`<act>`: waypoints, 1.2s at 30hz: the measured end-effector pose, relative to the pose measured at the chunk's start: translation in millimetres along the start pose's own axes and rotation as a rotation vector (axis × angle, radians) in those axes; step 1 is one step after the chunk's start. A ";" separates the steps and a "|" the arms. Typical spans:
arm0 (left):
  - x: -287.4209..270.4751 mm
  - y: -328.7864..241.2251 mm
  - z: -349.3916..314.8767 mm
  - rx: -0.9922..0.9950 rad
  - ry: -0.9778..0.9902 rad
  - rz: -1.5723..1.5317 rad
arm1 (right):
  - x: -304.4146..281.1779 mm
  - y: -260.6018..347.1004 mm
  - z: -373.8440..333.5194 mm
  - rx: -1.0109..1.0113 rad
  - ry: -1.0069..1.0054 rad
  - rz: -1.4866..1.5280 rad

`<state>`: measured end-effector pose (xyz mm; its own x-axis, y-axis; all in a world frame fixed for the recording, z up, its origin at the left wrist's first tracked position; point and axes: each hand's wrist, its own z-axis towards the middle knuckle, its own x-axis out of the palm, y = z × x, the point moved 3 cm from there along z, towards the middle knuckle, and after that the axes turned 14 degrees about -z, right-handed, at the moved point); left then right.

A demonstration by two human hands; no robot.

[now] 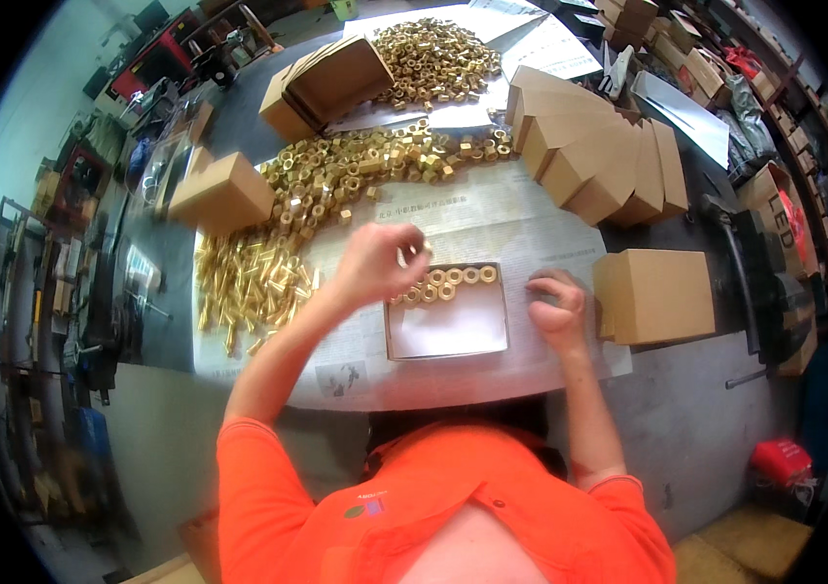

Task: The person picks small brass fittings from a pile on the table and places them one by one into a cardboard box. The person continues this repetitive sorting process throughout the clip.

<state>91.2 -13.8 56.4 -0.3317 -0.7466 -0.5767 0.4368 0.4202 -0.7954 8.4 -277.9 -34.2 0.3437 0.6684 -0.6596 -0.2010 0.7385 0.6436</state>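
Inside the shallow box (453, 333) on the newspaper (540, 226), two ragged rows of ringed, six-sided brassy nuts (447, 291) line the far end, smooth white bottom showing below: early going, I'd judge, with a glinting loose heap (336, 170) left outside. Over the rows curls the left hand (385, 261), its grip unclear; beside the box, the right hand (560, 310) bends loosely, thumb and fingers apart.

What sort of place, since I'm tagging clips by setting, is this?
Probably a workshop or packing room, judging by the brass-coloured hex nuts heaped on newspaper, the row of cardboard boxes, and the cluttered shelving at left.
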 end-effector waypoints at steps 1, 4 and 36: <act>8.9 -8.0 -4.7 0.039 0.023 0.012 | -0.1 0.2 -0.3 0.014 0.009 0.000; 37.4 -26.8 -22.0 0.208 0.092 0.134 | -0.2 1.5 -0.2 0.038 0.025 -0.002; -39.2 100.9 3.1 -0.329 -0.190 0.628 | 0.3 2.4 2.0 -0.079 -0.057 -0.031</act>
<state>150.9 56.3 -0.7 0.0621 -0.3777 -0.9238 0.2131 0.9093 -0.3575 9.8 -276.1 -32.1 0.4023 0.6405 -0.6541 -0.2600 0.7650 0.5892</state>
